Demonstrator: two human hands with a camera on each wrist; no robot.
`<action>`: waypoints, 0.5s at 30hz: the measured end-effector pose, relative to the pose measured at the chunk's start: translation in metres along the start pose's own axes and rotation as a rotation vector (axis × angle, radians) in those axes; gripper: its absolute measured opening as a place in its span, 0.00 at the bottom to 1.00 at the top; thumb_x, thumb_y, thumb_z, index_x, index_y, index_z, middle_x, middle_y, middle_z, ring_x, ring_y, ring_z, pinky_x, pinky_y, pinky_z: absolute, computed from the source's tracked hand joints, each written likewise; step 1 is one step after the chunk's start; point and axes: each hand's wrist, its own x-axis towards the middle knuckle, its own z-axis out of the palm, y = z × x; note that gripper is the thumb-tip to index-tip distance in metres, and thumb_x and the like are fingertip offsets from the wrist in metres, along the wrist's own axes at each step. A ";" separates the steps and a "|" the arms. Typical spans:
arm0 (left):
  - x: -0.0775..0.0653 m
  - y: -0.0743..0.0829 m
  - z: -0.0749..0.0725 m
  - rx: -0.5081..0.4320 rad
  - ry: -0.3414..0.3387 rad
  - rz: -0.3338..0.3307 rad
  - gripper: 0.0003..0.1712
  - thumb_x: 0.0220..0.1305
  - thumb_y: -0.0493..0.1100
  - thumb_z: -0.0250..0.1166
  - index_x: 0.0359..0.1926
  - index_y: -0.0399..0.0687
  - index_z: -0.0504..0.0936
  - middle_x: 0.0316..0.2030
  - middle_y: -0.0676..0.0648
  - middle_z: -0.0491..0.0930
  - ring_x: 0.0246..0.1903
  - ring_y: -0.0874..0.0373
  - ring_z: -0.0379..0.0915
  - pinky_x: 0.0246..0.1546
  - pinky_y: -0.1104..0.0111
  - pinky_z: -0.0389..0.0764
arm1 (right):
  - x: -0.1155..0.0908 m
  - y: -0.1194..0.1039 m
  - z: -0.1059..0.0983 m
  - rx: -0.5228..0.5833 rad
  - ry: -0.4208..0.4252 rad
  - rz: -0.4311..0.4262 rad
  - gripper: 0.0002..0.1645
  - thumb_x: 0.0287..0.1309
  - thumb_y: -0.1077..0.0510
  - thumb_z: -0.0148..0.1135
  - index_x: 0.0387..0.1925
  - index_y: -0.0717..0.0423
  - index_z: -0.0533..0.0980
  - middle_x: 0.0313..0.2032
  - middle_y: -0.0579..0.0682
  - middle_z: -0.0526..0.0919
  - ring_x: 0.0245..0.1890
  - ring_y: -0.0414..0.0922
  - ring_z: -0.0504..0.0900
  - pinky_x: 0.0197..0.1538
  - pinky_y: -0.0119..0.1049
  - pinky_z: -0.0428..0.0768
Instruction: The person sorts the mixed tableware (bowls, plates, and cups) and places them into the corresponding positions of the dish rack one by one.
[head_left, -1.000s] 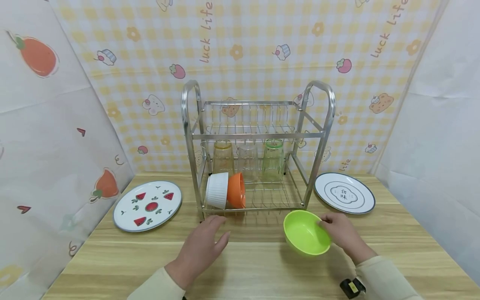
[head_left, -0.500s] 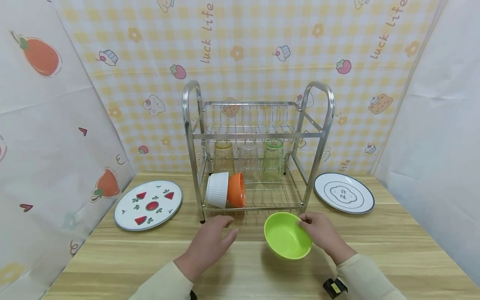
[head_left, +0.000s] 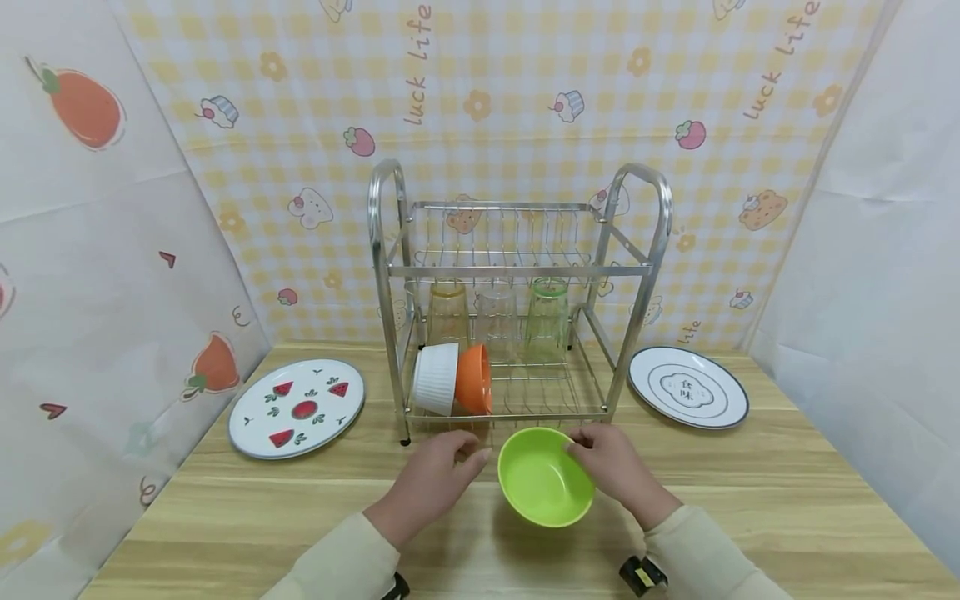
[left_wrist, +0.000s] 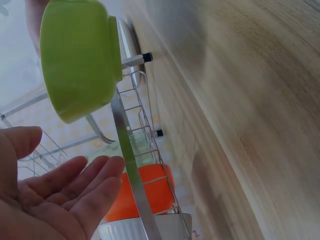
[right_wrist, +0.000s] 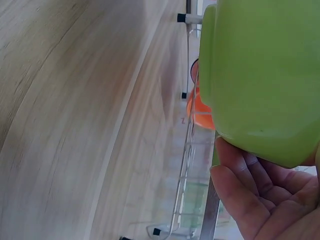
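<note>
My right hand (head_left: 618,471) pinches the right rim of a lime-green bowl (head_left: 546,479), thumb inside and fingers on the outer wall. The bowl is tilted with its hollow towards me, in front of the dish rack (head_left: 517,272). In the right wrist view its outside (right_wrist: 265,75) fills the upper right, the curled fingers (right_wrist: 237,195) against it. Left of the bowl, my left hand (head_left: 435,479) holds nothing, its fingers relaxed and thumb apart. The left wrist view shows a gap between that hand (left_wrist: 60,200) and the bowl's wall (left_wrist: 80,60).
On the rack's lower tier, a white fluted bowl (head_left: 436,380) and an orange bowl (head_left: 473,381) stand on edge at left. Behind are yellow (head_left: 447,321), clear (head_left: 496,325) and green (head_left: 548,321) glasses. A watermelon-patterned plate (head_left: 258,417) lies left, a blue-rimmed plate (head_left: 688,417) right.
My right hand has carried the green bowl leftwards to the front middle of the rack. My left hand has shifted a little right, so the two are now close together.
</note>
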 end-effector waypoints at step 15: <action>0.009 -0.001 0.006 -0.093 -0.082 -0.151 0.16 0.64 0.45 0.64 0.45 0.36 0.80 0.38 0.46 0.81 0.40 0.52 0.76 0.39 0.61 0.80 | 0.004 -0.016 0.019 -0.041 0.007 -0.081 0.05 0.55 0.68 0.62 0.31 0.60 0.83 0.23 0.46 0.81 0.25 0.39 0.74 0.29 0.31 0.75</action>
